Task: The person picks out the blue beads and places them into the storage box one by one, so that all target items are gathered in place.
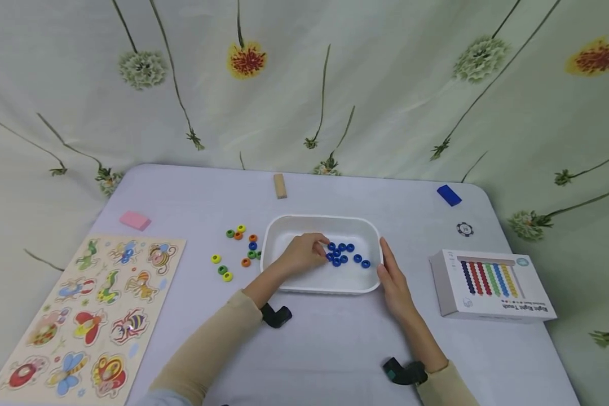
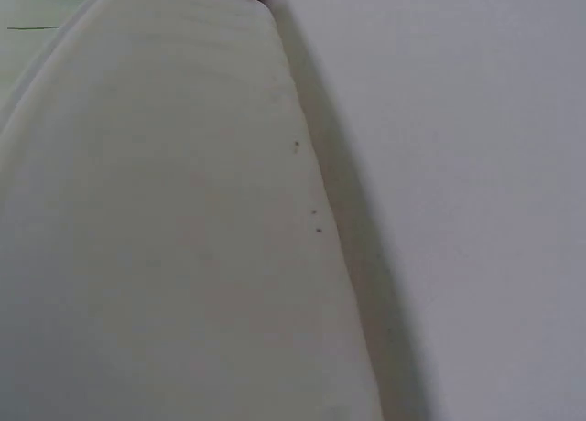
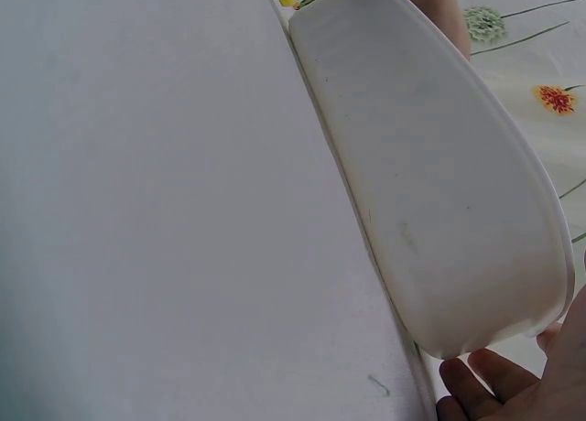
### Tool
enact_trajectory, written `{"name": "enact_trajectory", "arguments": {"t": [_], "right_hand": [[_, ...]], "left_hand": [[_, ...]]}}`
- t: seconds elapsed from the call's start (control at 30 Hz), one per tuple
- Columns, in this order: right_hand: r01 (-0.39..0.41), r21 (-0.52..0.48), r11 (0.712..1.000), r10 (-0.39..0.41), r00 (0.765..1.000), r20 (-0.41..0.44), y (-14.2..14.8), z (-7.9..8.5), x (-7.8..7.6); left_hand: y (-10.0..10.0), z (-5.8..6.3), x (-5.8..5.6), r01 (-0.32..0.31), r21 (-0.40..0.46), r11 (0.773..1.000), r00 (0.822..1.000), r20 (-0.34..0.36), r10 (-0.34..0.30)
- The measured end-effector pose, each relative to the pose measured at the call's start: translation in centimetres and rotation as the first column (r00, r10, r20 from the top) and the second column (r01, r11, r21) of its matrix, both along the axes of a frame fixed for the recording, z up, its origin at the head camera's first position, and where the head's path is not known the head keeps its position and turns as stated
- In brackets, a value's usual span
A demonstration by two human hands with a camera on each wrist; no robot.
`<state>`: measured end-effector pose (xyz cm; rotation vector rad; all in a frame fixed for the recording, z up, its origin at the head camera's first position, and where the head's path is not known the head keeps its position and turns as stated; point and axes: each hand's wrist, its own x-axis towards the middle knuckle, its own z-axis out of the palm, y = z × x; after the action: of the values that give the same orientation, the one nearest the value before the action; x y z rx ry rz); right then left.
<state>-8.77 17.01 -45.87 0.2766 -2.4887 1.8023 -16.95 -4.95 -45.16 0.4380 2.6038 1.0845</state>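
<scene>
A white plastic tray [image 1: 294,224] stands on the table, with several small blue beads [image 1: 342,247] loose in its right half. My left hand [image 1: 304,254] reaches over the tray's left part. Its thumb and forefinger stand apart, their tips right at the leftmost blue beads. My right hand [image 1: 397,287] lies along the tray's right end, its fingers extended and touching the outside wall. In the right wrist view, the fingertips [image 3: 472,384] are at the tray's bottom corner. The left wrist view shows the tray's outer wall [image 2: 201,220]; the left fingers are hidden there.
Left of the tray lie several green, yellow, orange and blue beads [image 1: 252,246]. An insect puzzle board [image 1: 152,282] fills the left side, a boxed bead toy [image 1: 492,285] the right. A pink block [image 1: 135,220], wooden block [image 1: 280,186], blue block [image 1: 449,195] and round chip [image 1: 464,229] lie farther back.
</scene>
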Motion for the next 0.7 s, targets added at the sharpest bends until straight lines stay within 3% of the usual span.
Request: {"name": "enact_trajectory", "arguments": {"t": [0.1,0.17,0.27,0.4,0.5,0.57,0.63,0.7], "right_hand": [[-0.003,-0.002,1.0,0.003,1.0,-0.003,-0.1,-0.1,0.0],[-0.005,-0.007,1.0,0.005,1.0,-0.006,-0.2,-0.1,0.1],[-0.008,-0.004,1.0,0.008,1.0,-0.015,-0.3,0.0,0.1],[-0.002,-0.003,1.0,0.002,1.0,-0.03,-0.3,0.2,0.0],[0.001,0.0,1.0,-0.001,0.999,-0.032,-0.3,0.2,0.0],[-0.001,0.003,1.0,0.002,0.999,-0.032,-0.2,0.2,0.0],[-0.001,0.005,1.0,0.001,1.0,-0.028,-0.2,0.2,0.0],[-0.002,0.002,1.0,0.002,1.0,-0.022,-0.2,0.1,0.1]], "left_hand": [[-0.7,0.4,0.9,-0.014,0.028,1.0,0.998,-0.064,0.016],[-1.5,0.9,1.8,-0.022,0.073,0.997,0.988,-0.148,0.032],[-3.2,2.1,3.0,-0.035,0.193,0.981,0.958,-0.273,0.088],[-6.7,3.4,3.7,-0.089,0.357,0.93,0.902,-0.367,0.227],[-9.7,3.0,3.5,-0.171,0.461,0.871,0.864,-0.355,0.358],[-11.6,2.1,3.2,-0.236,0.494,0.837,0.849,-0.314,0.425],[-12.9,0.9,2.9,-0.29,0.5,0.816,0.847,-0.263,0.462],[-13.8,-0.1,2.8,-0.342,0.465,0.816,0.852,-0.212,0.478]]}}
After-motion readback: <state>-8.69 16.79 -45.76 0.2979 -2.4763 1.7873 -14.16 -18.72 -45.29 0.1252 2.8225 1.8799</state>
